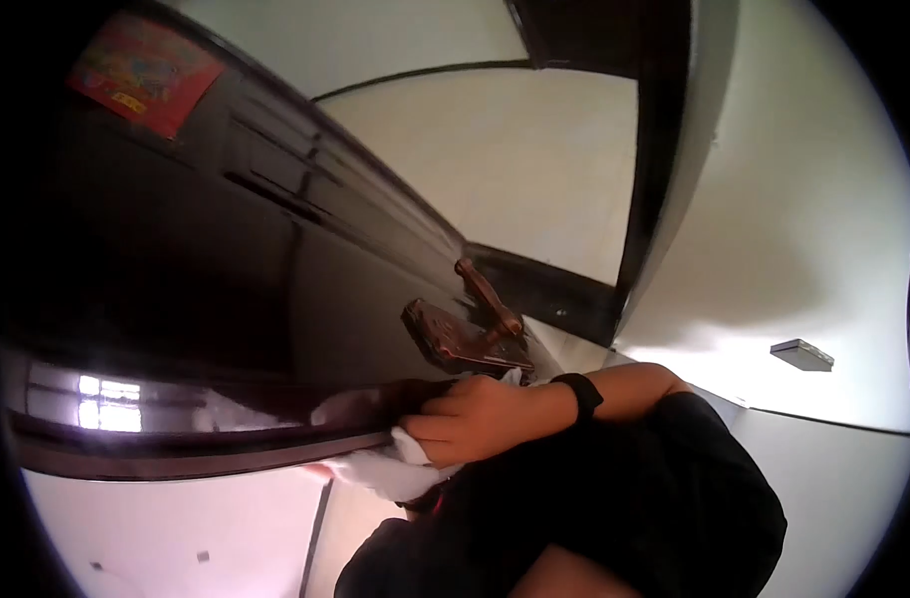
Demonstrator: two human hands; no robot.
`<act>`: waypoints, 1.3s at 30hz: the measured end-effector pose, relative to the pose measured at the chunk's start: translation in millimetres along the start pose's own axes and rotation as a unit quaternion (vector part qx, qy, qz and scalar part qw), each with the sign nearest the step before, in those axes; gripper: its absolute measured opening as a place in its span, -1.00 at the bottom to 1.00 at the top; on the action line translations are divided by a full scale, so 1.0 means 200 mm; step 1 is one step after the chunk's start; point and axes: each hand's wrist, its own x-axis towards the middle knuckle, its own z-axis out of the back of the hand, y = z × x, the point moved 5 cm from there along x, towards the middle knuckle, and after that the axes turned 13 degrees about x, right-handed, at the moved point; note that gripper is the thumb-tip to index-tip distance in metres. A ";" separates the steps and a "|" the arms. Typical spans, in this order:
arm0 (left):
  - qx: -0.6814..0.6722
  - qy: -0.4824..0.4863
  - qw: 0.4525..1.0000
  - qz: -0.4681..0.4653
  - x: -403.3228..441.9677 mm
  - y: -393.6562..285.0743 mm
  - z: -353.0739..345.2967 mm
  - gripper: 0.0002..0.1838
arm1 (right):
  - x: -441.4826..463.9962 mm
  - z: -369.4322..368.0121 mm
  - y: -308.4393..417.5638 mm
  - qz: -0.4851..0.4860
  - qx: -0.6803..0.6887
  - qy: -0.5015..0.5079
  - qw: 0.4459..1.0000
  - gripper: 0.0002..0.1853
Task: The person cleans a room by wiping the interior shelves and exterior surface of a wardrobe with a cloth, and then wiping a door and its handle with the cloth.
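A white cloth [380, 475] is bunched against the glossy edge of a dark brown door [345, 269]. My right hand [475, 414], with a black band at the wrist, has its fingers curled over the door edge and closed on the cloth. Lower down, my left hand [320, 468] is mostly covered by the cloth. Only its fingertips and a dark wristband show, and the cloth appears gripped in it at the door's lower side. Just above my right hand is a reddish-brown door handle [490, 299] on a carved backplate [455, 336].
A red decorated paper [146, 75] is stuck on the door at upper left. Dark frame trim [659, 149] borders a pale wall [783, 159]. On the right wall sits a small switch plate [803, 355]. The door edge mirrors a bright window.
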 end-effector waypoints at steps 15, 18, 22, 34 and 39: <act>0.194 -0.029 0.970 0.142 0.28 0.48 0.34 -0.20 | 0.22 -0.36 -0.38 -0.171 0.235 -0.055 0.955 -0.72; 0.246 -0.043 0.956 0.153 0.19 0.67 0.45 -0.20 | 0.07 -0.62 -0.30 -0.138 0.144 0.004 0.980 -0.70; 0.290 -0.062 0.940 0.167 0.08 0.77 0.51 -0.20 | -0.02 -0.88 -0.31 -0.151 0.211 0.031 0.965 -0.68; 0.393 -0.078 0.896 0.191 -0.05 0.89 0.58 -0.21 | 0.01 -1.07 -0.41 -0.109 0.436 0.102 0.888 -0.65; 0.438 -0.098 0.871 0.199 -0.08 0.85 0.63 -0.21 | 0.02 -1.07 -0.49 0.025 0.459 0.217 0.861 -0.77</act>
